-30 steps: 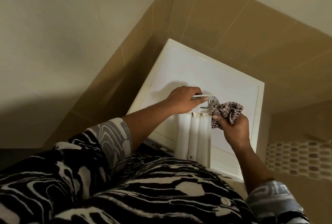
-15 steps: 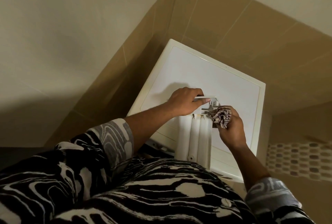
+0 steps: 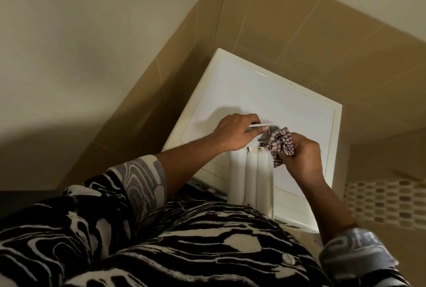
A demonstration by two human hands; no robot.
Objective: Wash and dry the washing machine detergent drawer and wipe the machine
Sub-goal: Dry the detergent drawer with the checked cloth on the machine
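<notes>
The white detergent drawer (image 3: 251,171) stands on end over the white washing machine top (image 3: 265,93), its ribbed underside facing me. My left hand (image 3: 232,132) grips the drawer's far end by its thin front edge. My right hand (image 3: 304,160) holds a bunched checked cloth (image 3: 282,144) and presses it against the drawer's far end, right beside my left thumb. The drawer's compartments are hidden from me.
The machine sits in a corner between beige tiled walls (image 3: 299,22). A patterned mosaic tile strip (image 3: 387,201) runs at the right. My black-and-white patterned clothing (image 3: 161,240) fills the lower view and hides the machine's front.
My right hand has shifted the cloth left into the drawer's far end and kept rubbing there, the cloth bunched tighter. My left hand has stayed on the drawer.
</notes>
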